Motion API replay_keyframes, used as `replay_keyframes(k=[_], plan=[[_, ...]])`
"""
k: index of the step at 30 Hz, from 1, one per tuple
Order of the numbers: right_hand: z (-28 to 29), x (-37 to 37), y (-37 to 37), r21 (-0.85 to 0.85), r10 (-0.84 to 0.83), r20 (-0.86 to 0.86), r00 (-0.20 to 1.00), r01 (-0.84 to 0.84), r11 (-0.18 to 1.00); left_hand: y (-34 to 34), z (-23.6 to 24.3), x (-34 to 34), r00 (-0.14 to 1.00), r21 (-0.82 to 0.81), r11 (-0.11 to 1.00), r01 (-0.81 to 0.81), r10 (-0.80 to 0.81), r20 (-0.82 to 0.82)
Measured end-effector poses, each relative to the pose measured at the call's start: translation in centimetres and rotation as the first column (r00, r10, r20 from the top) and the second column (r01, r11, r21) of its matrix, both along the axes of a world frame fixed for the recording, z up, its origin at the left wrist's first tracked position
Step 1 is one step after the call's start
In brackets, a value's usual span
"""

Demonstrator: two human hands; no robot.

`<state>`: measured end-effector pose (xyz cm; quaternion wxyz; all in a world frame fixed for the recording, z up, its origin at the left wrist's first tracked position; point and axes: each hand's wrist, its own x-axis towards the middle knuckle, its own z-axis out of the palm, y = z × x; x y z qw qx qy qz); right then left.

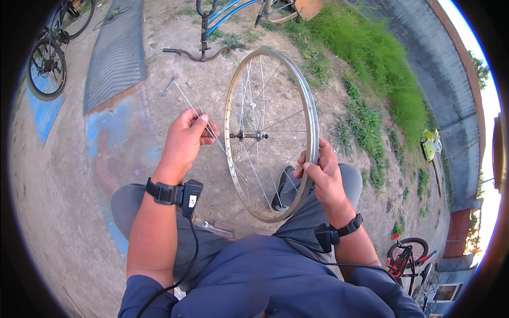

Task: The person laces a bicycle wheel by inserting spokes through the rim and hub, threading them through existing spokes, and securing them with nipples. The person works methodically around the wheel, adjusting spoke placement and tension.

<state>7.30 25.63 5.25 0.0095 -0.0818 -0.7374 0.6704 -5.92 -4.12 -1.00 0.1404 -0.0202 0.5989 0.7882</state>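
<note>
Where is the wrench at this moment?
In the head view, the wrench lies low, left of centre, beside the person's left thigh and below-left of the wheel.

Outdoor yard: bare dirt ground, green grass, grey wall, red-and-black bicycle.

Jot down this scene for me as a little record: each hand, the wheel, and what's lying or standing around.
Left hand: pinching thin metal spokes
Right hand: gripping the side of the wheel rim
Wheel: no tyre; hub in the middle, spokes fitted
Spokes touching rim: cannot tell
On the ground near the lap: a wrench
Beyond the wheel: handlebar on a blue frame
Far left: a bicycle
Right: green grass beside a wall
</note>
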Motion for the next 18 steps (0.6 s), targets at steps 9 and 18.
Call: replay_keyframes(k=[9, 18], plan=[[-0.1, -0.1, 0.0, -0.115, 0.193, 0.036, 0.981, -0.188, 0.975, 0.1, 0.0, 0.2, 0.998, 0.087, 0.996, -0.024, 0.019, 0.053], [-1.2, 0.2, 1.0, -0.432, 0.227, 0.102, 0.968, -0.162, 0.887, 0.9, -0.6, 0.4, 0.996, 0.126, 0.992, -0.014, 0.002, 0.093]])
